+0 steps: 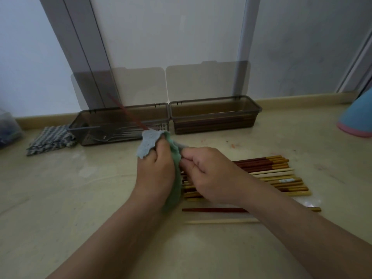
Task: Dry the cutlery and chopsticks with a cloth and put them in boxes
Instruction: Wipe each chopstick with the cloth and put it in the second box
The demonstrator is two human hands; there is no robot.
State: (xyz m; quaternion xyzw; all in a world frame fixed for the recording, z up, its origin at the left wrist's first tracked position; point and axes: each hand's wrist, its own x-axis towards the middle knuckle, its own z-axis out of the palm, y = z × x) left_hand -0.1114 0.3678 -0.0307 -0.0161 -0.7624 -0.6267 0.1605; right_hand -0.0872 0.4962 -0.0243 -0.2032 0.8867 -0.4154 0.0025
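Observation:
My left hand (156,168) grips a blue-green cloth (149,142) wrapped around a red chopstick (128,115), whose far end sticks up and away over the left box. My right hand (203,170) is curled beside the cloth and seems to pinch the chopstick's near end, which is hidden. Several brown, tan and pale chopsticks (267,174) lie in a row on the floor under and right of my right hand. Two more chopsticks (217,210) lie apart nearer me. The left brown box (84,125) holds forks and other cutlery. The right box (215,106) holds chopsticks.
Both boxes have lids standing open against the wall (181,37). A checked folded cloth (50,140) lies left of the left box. A clear container (8,127) sits at the far left edge. A blue and pink object (356,119) stands at the right.

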